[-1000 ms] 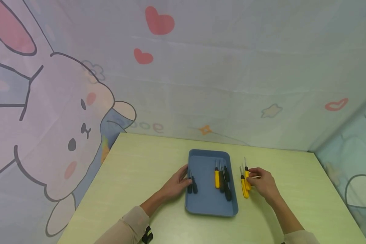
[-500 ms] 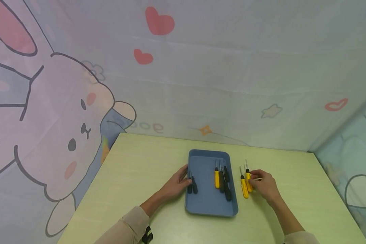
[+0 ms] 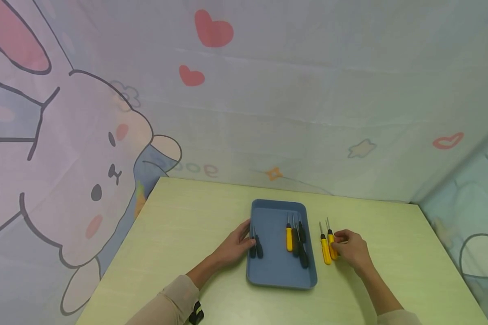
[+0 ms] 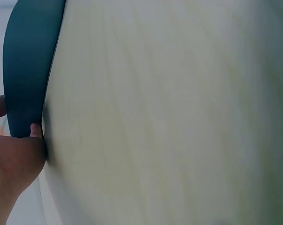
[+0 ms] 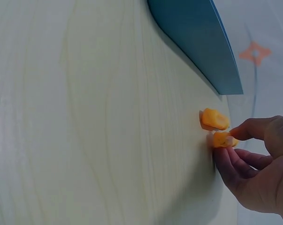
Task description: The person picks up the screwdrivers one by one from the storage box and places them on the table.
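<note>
My left hand (image 3: 231, 247) grips the left wall of a blue tray (image 3: 276, 273), thumb over the rim; the left wrist view shows the hand at the tray's outer wall (image 4: 28, 65). To the tray's right, my right hand (image 3: 353, 250) pinches the handle of a yellow screwdriver (image 3: 332, 248) between thumb and fingers, low over the table. A second yellow screwdriver (image 3: 326, 252) lies just left of it, roughly parallel. In the right wrist view both yellow handle ends show, the held handle (image 5: 221, 139) nearer the hand.
Inside the tray, a yellow screwdriver (image 3: 289, 238) and several black screwdrivers (image 3: 303, 258) lie toward the right side. Two small black screwdrivers (image 3: 259, 249) lie by the left wall. The pale table (image 3: 203, 203) meets a printed cloth backdrop (image 3: 284, 113) behind.
My right hand has come slightly toward me and down with the yellow screwdriver, which now lies a little apart from the other one. The left hand and tray have stayed put.
</note>
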A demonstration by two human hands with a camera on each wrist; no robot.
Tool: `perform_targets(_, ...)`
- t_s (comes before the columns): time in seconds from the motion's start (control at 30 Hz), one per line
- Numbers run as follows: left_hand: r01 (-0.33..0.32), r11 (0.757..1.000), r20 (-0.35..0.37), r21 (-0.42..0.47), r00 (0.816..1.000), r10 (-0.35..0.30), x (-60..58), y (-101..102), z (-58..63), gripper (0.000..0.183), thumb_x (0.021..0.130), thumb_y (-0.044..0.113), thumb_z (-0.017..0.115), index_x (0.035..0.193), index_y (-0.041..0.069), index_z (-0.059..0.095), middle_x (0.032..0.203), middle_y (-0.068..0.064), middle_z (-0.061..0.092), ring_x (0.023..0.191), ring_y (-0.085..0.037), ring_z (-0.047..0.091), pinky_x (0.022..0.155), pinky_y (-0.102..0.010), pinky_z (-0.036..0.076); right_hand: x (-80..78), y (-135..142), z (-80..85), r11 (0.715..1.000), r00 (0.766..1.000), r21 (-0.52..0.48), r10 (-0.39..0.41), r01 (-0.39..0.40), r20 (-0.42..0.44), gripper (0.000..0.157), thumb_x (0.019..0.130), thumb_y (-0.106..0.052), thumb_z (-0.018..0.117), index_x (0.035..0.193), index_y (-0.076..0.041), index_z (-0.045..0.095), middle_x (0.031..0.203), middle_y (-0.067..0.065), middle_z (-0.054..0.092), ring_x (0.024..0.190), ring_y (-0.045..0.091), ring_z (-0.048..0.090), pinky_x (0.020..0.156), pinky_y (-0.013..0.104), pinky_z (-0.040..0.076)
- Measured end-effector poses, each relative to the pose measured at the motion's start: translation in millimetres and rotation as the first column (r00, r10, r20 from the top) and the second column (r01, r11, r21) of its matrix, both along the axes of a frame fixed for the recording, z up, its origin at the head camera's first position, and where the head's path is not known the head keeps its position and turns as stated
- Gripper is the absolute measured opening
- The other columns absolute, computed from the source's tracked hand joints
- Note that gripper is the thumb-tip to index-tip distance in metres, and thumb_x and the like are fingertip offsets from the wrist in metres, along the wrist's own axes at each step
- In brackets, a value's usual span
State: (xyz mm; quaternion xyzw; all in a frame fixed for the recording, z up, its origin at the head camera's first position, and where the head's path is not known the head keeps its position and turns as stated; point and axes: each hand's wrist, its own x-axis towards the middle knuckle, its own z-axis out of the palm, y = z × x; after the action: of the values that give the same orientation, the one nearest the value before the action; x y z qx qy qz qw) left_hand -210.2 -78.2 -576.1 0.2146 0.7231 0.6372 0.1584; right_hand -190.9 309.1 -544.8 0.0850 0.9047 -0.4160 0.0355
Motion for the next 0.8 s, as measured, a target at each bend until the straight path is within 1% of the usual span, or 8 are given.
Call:
perform_targets(0.27,0.017,1.0,-0.002,0.017,1.0,-0.017,-0.3,-1.1,-0.9,0.074,0.109,0.002,0.054,0.164,-0.011,0.008,0.172,-0.03,0.01,0.16,-0.042,0.012,0.127,-0.049,0.026,1.4,-4.2,-0.3,0.997,1.0,0.071,-0.02,0.021,-0.014,0.038,0.089,-0.006,0.073,0.122,0.012,0.065,0.105,0.02,0.07,0.09,0.029,0.067,0.068,0.029,0.054)
perform_targets(0.53,0.009,1.0,-0.005,0.004,1.0,-0.009,-0.4,0.1,-1.9,0.073,0.109,0.004,0.054,0.165,-0.01,0.009,0.173,-0.028,0.012,0.161,-0.04,0.014,0.127,-0.047,0.027,2.9,-6.2,0.4,0.991,0.999,0.125,-0.04,0.041,-0.01,0.036,0.087,-0.006,0.072,0.118,0.012,0.066,0.101,0.018,0.071,0.089,0.03,0.067,0.069,0.031,0.054)
perform_targets(0.8,0.002,1.0,-0.006,0.012,1.0,-0.001,-0.4,0.5,-0.9,0.073,0.109,0.003,0.054,0.165,-0.01,0.009,0.173,-0.029,0.012,0.16,-0.041,0.014,0.127,-0.048,0.027,5.6,-9.2,-1.4,0.986,0.998,0.157,-0.043,0.048,-0.036,0.032,0.087,-0.006,0.072,0.113,0.011,0.067,0.094,0.016,0.071,0.082,0.027,0.065,0.066,0.03,0.052)
